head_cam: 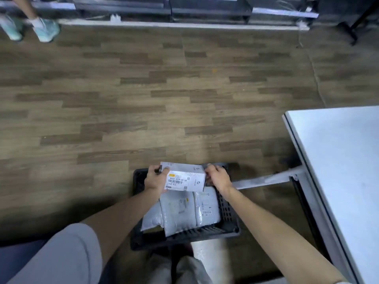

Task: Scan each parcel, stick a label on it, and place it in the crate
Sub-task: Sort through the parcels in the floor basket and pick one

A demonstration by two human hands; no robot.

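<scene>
A black slatted crate (226,212) stands on the wood floor right in front of me. Above its far half I hold a small grey parcel (193,177) with a white barcode label (177,180) stuck on its left part. My left hand (155,178) grips the parcel's left end, thumb on top. My right hand (218,177) pinches its right end. Inside the crate lie several grey plastic mailer parcels (180,212), some with labels facing up.
A white table (338,160) with a metal frame stands to the right, its crossbar (266,178) reaching toward the crate. Another person's feet in pale shoes (45,29) stand at the far left by a low shelf rail. My knees fill the bottom edge.
</scene>
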